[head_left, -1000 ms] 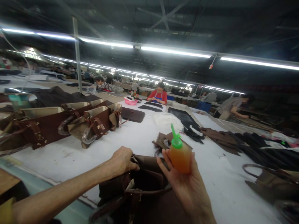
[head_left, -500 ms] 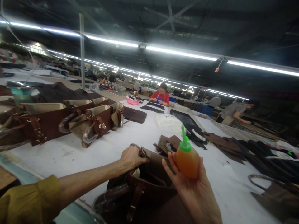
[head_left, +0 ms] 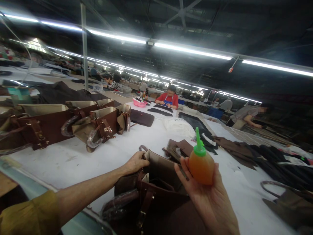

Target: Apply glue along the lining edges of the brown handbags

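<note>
In front of me stands a dark brown handbag with its top open and a tan lining showing. My left hand grips the bag's far left rim, thumb on the inner side and fingers outside. My right hand is raised over the bag's right side and holds a squeeze bottle of orange liquid. The bottle is upright, with a green nozzle pointing up. Plastic film wraps the bag's handle at the near left. Just behind the bag lie some brown pieces.
Several brown handbags line the table's left side. A white bag and a brown flap panel lie farther back. Dark material and another bag are at right. A person in red sits across the table.
My right hand and the bottle have shifted slightly right in view. My left hand, still on the rim, appears a little farther left. The camera view has also shifted slightly.
</note>
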